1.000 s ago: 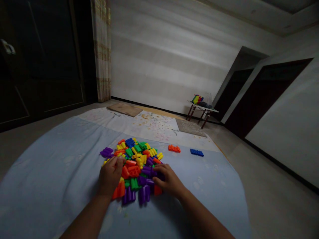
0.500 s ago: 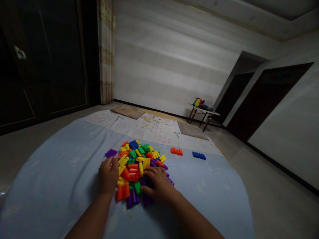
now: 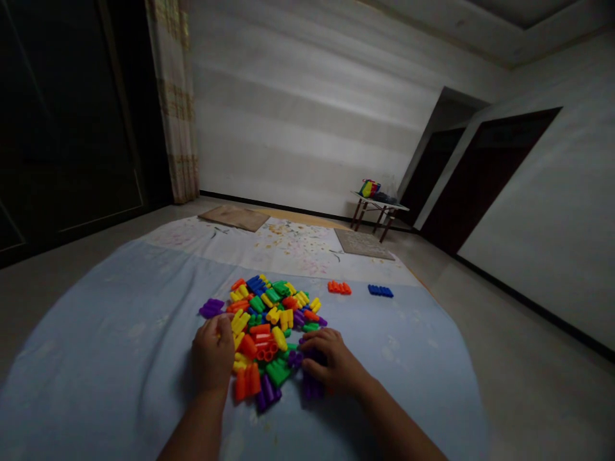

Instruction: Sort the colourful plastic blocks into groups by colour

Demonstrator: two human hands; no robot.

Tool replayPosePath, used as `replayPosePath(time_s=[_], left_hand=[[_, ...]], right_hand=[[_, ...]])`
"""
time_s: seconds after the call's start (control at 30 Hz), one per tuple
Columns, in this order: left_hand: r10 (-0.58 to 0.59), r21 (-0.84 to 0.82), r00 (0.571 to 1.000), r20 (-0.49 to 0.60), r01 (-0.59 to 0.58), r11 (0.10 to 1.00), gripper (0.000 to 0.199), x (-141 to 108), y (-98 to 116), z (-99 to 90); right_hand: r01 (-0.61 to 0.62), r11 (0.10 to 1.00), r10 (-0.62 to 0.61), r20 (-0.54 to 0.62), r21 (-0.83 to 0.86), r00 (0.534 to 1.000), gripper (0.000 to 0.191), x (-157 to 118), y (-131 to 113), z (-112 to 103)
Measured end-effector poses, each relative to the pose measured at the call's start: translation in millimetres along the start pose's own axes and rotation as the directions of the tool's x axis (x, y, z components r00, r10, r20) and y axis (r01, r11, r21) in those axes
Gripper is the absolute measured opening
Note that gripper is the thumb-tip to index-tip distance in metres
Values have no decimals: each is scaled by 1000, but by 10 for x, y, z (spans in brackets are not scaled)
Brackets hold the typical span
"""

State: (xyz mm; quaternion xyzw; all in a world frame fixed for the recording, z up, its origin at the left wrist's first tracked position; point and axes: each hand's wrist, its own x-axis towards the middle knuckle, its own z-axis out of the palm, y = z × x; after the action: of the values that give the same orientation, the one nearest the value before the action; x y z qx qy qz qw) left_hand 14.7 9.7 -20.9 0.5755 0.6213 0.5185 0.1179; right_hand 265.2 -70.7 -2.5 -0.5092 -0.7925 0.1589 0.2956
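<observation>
A loose pile of plastic tube-shaped toy blocks (image 3: pixel 266 346) in red, orange, yellow, green, blue and purple lies in front of me. Against its left edge rests my left hand (image 3: pixel 213 353), fingers curled inward beside yellow blocks; what they hold, if anything, is hidden. On the right side, my right hand (image 3: pixel 334 362) curves its fingers and thumb around a purple block (image 3: pixel 296 360), partly covered by the fingers. Another purple block (image 3: pixel 313 386) sits under this hand. Just beyond my left hand lies a separate purple block (image 3: pixel 211 308).
An orange block row (image 3: pixel 339 288) and a blue block row (image 3: pixel 380 291) lie apart on the right of the cloth-covered table (image 3: pixel 408 384). Brown mats (image 3: pixel 235 218) lie at the far edge. A small side table (image 3: pixel 379 202) holding a colourful bag stands by the wall.
My right hand has moved right, away from the pile's middle, and purple blocks have shifted with it. Green blocks there are more exposed. My left hand stays at the left edge. The view has shifted.
</observation>
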Motion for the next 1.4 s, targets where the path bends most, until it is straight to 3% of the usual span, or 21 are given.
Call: replayPosePath(time_s=[0.23,0.33,0.4,0.53,0.7,0.83,0.97,1.1,1.3,1.4], left_hand=[[21,69,999,27,-23,997,34,-15,1,-1],[55,116,998,31,-58,992,34,-20,0,4],[78,138,996,33,-82,987,34,-24,1,8],[86,139,995,51,-92,986,35,-25,6,16],[103,149,992,69,-112,982,38,-28,14,36],[72,63,994,81,-77,995,40,-65,36,98],[-70,-188,993,99,88,978,43,-107,156,190],[-172,-375,958,230,250,893,44,-168,394,281],[-127,-435,853,507,380,817,54,-217,747,472],[-85,-426,818,568,381,820,62,-89,894,467]], right_hand=[[-30,990,31,-8,135,999,16,-49,-16,-63],[-72,963,89,-52,260,995,23,-58,31,-73],[-132,926,200,-162,355,966,29,-75,118,-54],[-211,882,373,-350,422,859,33,-111,335,23],[-212,898,358,-361,385,861,29,-103,450,105],[-232,894,370,-341,382,864,29,-90,441,120],[-223,895,362,-336,387,869,28,-89,436,115],[-210,900,348,-338,382,874,27,-84,446,121],[-218,900,354,-339,379,872,26,-82,449,123],[-213,894,359,-344,395,868,26,-84,442,118]])
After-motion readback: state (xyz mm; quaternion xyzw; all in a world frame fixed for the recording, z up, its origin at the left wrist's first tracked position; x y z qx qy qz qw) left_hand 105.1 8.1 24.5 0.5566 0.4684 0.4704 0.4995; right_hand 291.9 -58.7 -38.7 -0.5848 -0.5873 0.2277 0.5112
